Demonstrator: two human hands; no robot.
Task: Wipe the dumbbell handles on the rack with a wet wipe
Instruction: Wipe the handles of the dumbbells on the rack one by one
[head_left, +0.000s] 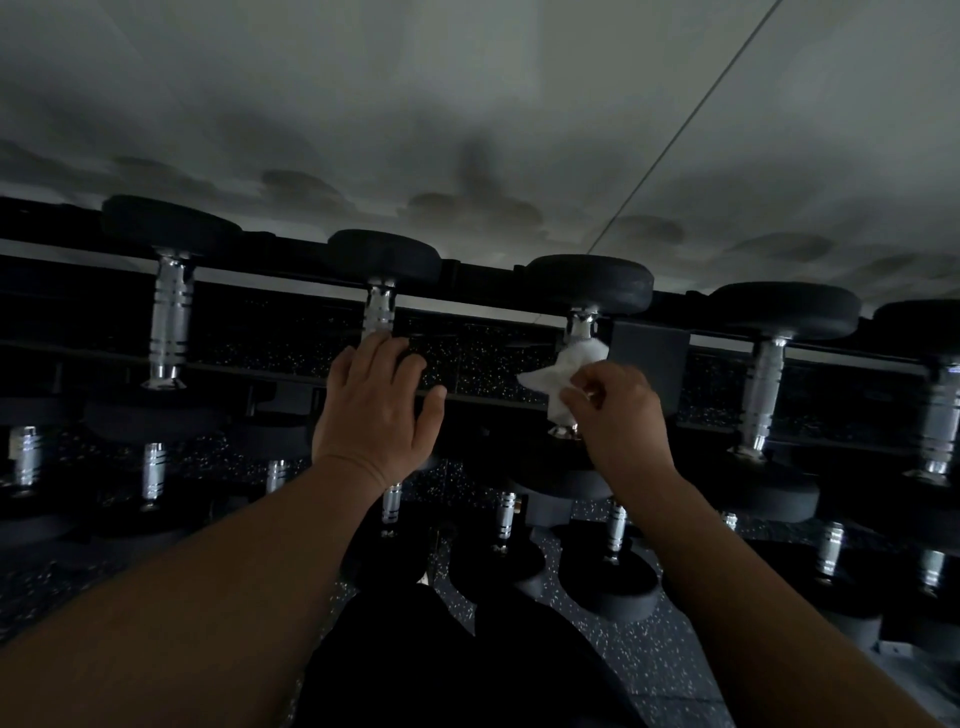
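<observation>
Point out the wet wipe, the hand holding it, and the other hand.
wet wipe (563, 370), head view, crumpled white middle.
right hand (618, 415), head view, back of hand.
left hand (376, 402), head view, back of hand.

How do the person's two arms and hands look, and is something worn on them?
Both forearms are bare, with no sleeves in view. The left hand and the right hand have no gloves, and no watch, ring or bracelet is visible.

White wet wipe (563, 371) bunched around a chrome dumbbell handle (581, 326)
</observation>
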